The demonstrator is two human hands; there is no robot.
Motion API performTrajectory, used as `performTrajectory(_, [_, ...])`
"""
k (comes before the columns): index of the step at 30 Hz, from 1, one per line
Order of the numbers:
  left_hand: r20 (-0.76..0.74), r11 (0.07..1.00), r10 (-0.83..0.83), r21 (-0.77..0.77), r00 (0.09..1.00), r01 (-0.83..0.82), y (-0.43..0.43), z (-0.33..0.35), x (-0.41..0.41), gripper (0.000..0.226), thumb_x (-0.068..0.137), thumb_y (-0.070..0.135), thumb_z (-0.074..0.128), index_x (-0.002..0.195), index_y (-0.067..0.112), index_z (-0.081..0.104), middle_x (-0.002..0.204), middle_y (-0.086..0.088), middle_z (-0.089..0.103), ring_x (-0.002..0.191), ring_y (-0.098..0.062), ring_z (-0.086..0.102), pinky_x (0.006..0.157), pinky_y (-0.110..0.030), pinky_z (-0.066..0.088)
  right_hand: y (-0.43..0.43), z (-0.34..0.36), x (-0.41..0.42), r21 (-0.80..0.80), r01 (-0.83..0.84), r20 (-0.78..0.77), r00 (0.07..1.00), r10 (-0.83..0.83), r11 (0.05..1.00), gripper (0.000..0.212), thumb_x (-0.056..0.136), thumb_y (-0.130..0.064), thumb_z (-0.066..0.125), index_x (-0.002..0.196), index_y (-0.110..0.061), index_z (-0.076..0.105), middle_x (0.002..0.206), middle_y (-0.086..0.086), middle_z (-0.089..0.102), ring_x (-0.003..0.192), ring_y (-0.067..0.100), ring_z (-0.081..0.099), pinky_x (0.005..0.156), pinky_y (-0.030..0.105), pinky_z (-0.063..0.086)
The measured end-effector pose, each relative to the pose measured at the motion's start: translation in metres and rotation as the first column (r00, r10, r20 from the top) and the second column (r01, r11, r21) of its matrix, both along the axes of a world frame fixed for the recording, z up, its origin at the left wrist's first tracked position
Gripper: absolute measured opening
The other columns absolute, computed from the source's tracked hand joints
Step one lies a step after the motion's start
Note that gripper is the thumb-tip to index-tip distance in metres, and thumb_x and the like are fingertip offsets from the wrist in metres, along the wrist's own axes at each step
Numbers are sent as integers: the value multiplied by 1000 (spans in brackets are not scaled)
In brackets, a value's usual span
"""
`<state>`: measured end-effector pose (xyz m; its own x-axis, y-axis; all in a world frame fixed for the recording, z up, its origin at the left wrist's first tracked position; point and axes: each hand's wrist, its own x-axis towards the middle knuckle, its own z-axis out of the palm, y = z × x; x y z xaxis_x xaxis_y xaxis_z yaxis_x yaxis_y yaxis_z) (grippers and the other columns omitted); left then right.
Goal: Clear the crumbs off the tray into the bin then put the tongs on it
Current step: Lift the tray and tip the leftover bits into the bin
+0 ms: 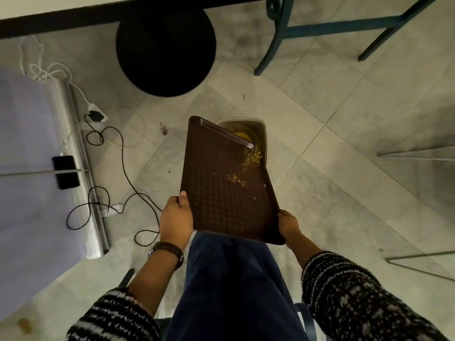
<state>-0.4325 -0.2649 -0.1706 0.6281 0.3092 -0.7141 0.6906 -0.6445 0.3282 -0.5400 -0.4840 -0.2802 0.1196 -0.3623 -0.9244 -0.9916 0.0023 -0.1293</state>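
Observation:
A dark brown textured tray [216,193] is tilted, its far right corner hanging over a small grey bin [259,130] on the floor. Yellow-green crumbs [250,158] lie scattered and bunched toward that far right corner, near the bin's opening. My left hand [176,219] grips the tray's near left edge, thumb on top. My right hand [289,225] grips the near right corner. The bin holds something yellow inside. No tongs are in view.
A black round stool base [165,50] stands beyond the bin under a counter edge. Black and white cables [115,168] trail over the tiled floor at left beside a metal rail. Blue chair legs [320,28] stand at upper right. My blue-trousered leg is below the tray.

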Motion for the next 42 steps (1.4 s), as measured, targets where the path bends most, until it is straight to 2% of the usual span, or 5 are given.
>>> performTrajectory(12, [-15, 984, 5, -177, 1000, -7, -33, 23, 15, 46, 99, 26, 29, 144, 29, 26, 130, -6, 51, 91, -22, 54, 63, -36, 59, -30, 14, 15, 6, -27, 32, 999, 27, 1000, 41, 96, -3, 32, 129, -11, 54, 129, 14, 57, 115, 34, 54, 100, 39, 45])
performTrajectory(23, [152, 988, 59, -150, 987, -36, -33, 57, -4, 48, 98, 21, 32, 144, 35, 26, 71, 18, 46, 63, -6, 49, 71, -39, 55, -43, 37, 17, -57, -46, 112, 992, 52, 997, 37, 99, -10, 33, 128, -14, 57, 128, 11, 59, 109, 35, 56, 93, 47, 50])
performTrajectory(27, [67, 991, 29, -130, 997, -20, -46, 31, -3, 45, 99, 18, 28, 143, 20, 33, 126, -7, 59, 105, -21, 58, 93, -29, 46, -50, 33, 22, -74, -148, -1, 989, 149, 986, 38, 99, -11, 35, 131, -15, 53, 125, 17, 59, 83, 36, 58, 51, 36, 50])
performTrajectory(36, [80, 974, 120, -203, 989, -102, -45, 32, 3, 44, 97, 22, 30, 140, 29, 37, 125, -1, 59, 98, -21, 60, 88, -48, 54, -51, 41, 32, -61, -179, 6, 984, 179, 982, 40, 98, -9, 32, 131, -16, 54, 128, 14, 58, 99, 36, 58, 76, 38, 49])
performTrajectory(42, [193, 981, 132, -165, 972, -100, -35, 61, -6, 43, 99, 20, 33, 141, 26, 37, 100, 16, 58, 77, 5, 51, 72, -6, 43, -48, 52, 37, -94, -118, 102, 987, 127, 989, 37, 100, -10, 32, 130, -11, 55, 132, 11, 57, 117, 37, 53, 104, 43, 39])
